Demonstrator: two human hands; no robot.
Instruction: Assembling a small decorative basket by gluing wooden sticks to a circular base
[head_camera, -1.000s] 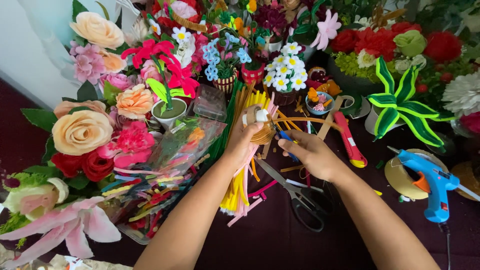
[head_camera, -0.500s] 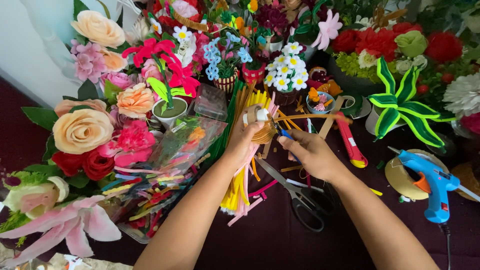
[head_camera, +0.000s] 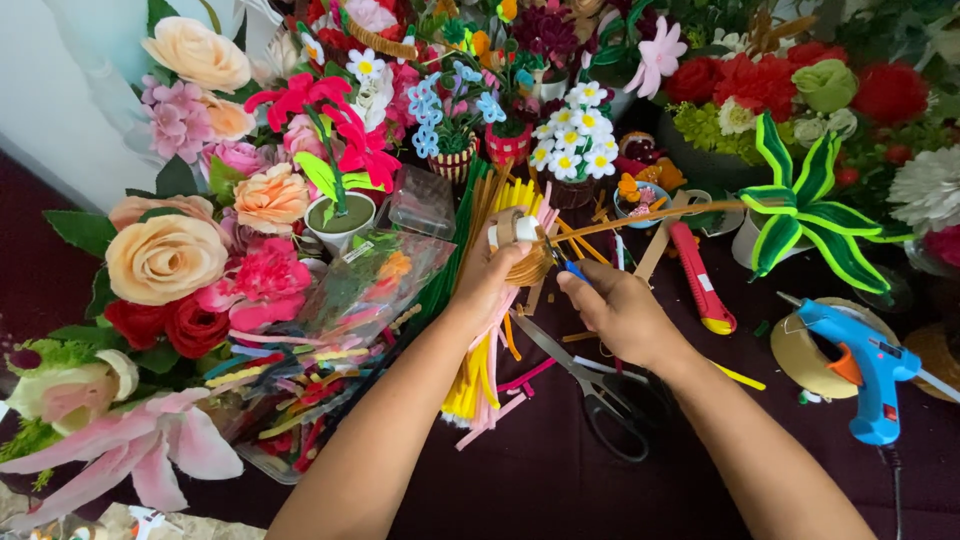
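My left hand (head_camera: 497, 270) grips a small craft piece (head_camera: 527, 262), tan pipe cleaner wound into a coil around a white core. A long tan pipe-cleaner strand (head_camera: 650, 213) runs from the coil off to the right. My right hand (head_camera: 612, 308) sits just right of the coil and pinches a small blue tool or stem (head_camera: 575, 270) against it. Under both hands lies a bundle of yellow and pink pipe cleaners (head_camera: 478, 378). Black-handled scissors (head_camera: 600, 392) lie below my right hand.
Artificial flowers crowd the left side and the back, among them a peach rose (head_camera: 165, 258) and a white daisy pot (head_camera: 572, 150). A red utility knife (head_camera: 700, 290), a green striped leaf plant (head_camera: 800, 212), a tape roll (head_camera: 805, 352) and a blue glue gun (head_camera: 865, 365) lie to the right.
The long tan strand has swung from lying low near my right hand to stretching up and right. My hands stay together at the coil.
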